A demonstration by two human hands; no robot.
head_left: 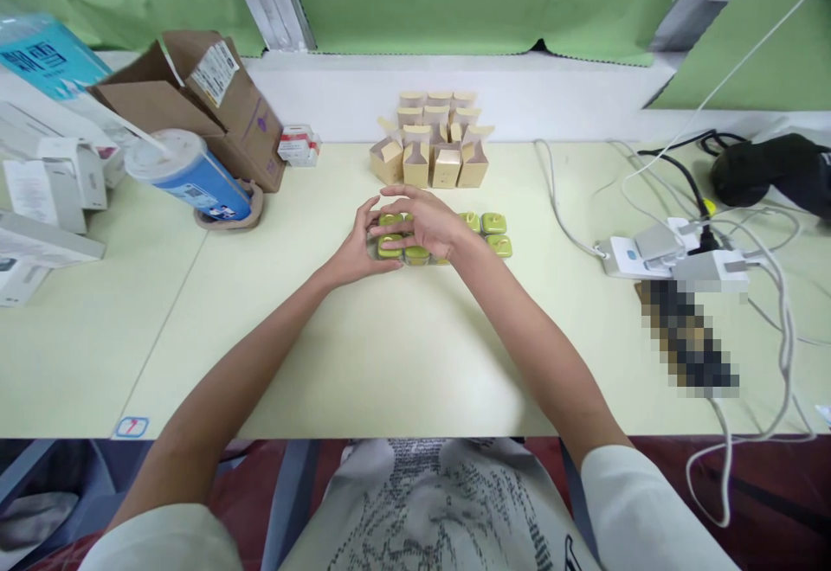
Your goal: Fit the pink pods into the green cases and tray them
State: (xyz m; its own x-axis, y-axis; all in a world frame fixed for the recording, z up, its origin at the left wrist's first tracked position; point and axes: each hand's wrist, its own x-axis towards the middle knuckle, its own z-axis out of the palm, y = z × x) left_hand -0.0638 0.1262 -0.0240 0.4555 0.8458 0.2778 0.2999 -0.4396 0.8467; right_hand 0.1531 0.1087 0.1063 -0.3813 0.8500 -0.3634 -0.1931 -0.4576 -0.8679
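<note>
Small clear-sided jars with green lids stand close together in short rows in the middle of the table. My left hand is cupped at the left end of these rows, thumb along the front and fingers apart. Across the top reaches my right hand, its fingers stretched to the left over several lids and spread. Part of the group is hidden under it, and I cannot tell whether the fingertips touch the lids. Neither hand shows anything gripped. Behind the jars, open-topped small tan cardboard boxes stand in rows against the wall.
On the left are a blue paper cup with a straw, a large open carton, a small red-and-white box and several white boxes. A power strip with tangled white cables lies on the right.
</note>
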